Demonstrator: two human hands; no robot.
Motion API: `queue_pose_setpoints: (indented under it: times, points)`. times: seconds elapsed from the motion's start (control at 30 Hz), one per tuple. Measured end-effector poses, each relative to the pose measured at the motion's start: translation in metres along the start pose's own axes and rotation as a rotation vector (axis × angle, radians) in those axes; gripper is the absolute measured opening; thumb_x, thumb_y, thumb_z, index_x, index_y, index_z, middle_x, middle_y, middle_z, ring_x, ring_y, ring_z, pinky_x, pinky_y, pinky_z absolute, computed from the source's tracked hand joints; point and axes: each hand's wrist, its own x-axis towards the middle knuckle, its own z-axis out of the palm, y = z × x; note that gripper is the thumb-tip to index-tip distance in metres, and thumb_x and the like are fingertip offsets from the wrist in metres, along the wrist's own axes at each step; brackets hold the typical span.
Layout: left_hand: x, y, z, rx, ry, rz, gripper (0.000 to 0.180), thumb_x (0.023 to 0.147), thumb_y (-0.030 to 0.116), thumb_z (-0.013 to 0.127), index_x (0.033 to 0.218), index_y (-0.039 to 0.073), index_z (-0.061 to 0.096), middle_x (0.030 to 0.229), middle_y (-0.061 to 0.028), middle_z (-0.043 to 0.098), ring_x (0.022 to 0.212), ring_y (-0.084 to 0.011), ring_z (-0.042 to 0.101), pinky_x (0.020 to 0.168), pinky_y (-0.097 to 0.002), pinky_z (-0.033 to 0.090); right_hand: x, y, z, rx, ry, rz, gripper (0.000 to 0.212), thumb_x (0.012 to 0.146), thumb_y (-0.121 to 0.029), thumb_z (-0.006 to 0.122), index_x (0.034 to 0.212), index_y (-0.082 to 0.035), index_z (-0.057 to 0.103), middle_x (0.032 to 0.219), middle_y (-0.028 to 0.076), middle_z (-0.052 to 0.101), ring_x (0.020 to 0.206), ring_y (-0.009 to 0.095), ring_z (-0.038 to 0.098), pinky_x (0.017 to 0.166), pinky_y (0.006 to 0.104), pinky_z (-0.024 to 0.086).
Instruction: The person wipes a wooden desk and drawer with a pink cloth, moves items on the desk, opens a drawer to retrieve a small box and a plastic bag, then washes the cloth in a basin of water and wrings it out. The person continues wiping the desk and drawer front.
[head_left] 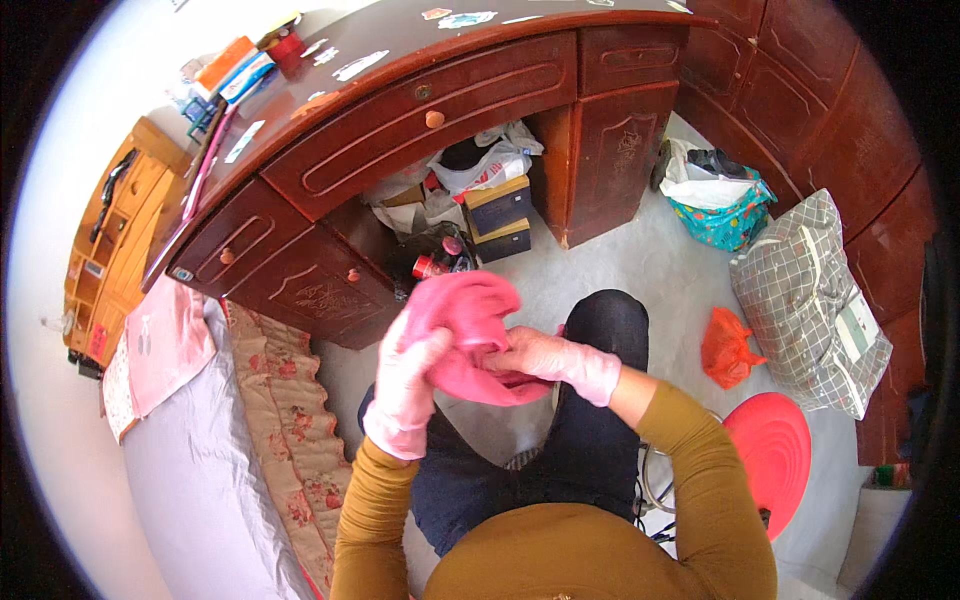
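Both my hands wear thin pink gloves and hold a bunched pink cloth in front of me, above my knees. My left hand grips the cloth's left side from below. My right hand pinches its lower right part, fingers closed into the folds. The cloth hangs crumpled between the two hands, in front of a dark red wooden desk.
Boxes, bags and bottles fill the desk's knee space. A bed with a floral edge lies to my left. On the floor to my right are a checked grey bag, an orange plastic bag, a teal bag and a red round lid.
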Motion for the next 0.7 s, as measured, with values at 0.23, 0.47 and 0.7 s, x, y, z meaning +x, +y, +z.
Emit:
queue_pose_setpoints:
  times: [0.23, 0.47, 0.7]
  points:
    - [-0.02, -0.035, -0.063, -0.263, 0.259, -0.203, 0.046, 0.097, 0.034, 0.059, 0.135, 0.009, 0.056, 0.137, -0.0126, 0.058, 0.126, -0.0284, 0.056, 0.108, -0.0479, 0.045, -0.005, -0.007, -0.009, 0.216, 0.228, -0.459, 0.026, 0.104, -0.022, 0.058, 0.117, -0.002, 0.067, 0.108, 0.001, 0.069, 0.097, 0.009, 0.063, 0.089, 0.0275, 0.052]
    - [-0.015, -0.09, -0.019, -0.138, -0.087, -0.408, 0.087, 0.092, 0.08, 0.042, 0.158, 0.024, 0.03, 0.161, -0.0059, 0.037, 0.143, -0.0327, 0.041, 0.11, -0.0634, 0.037, 0.006, -0.032, 0.003, 0.266, 0.276, -0.574, 0.021, 0.104, -0.028, 0.06, 0.106, -0.009, 0.068, 0.098, -0.004, 0.065, 0.09, 0.006, 0.059, 0.084, 0.0249, 0.049]
    - [0.072, -0.07, 0.029, -0.177, -0.037, -0.086, 0.049, 0.105, 0.035, 0.053, 0.146, 0.009, 0.046, 0.134, -0.0058, 0.06, 0.116, -0.0199, 0.063, 0.097, -0.0366, 0.053, -0.02, -0.087, -0.011, -0.57, 0.59, -1.024, 0.045, 0.091, -0.021, 0.075, 0.13, -0.002, 0.062, 0.139, 0.008, 0.057, 0.125, 0.021, 0.056, 0.108, 0.0361, 0.043]
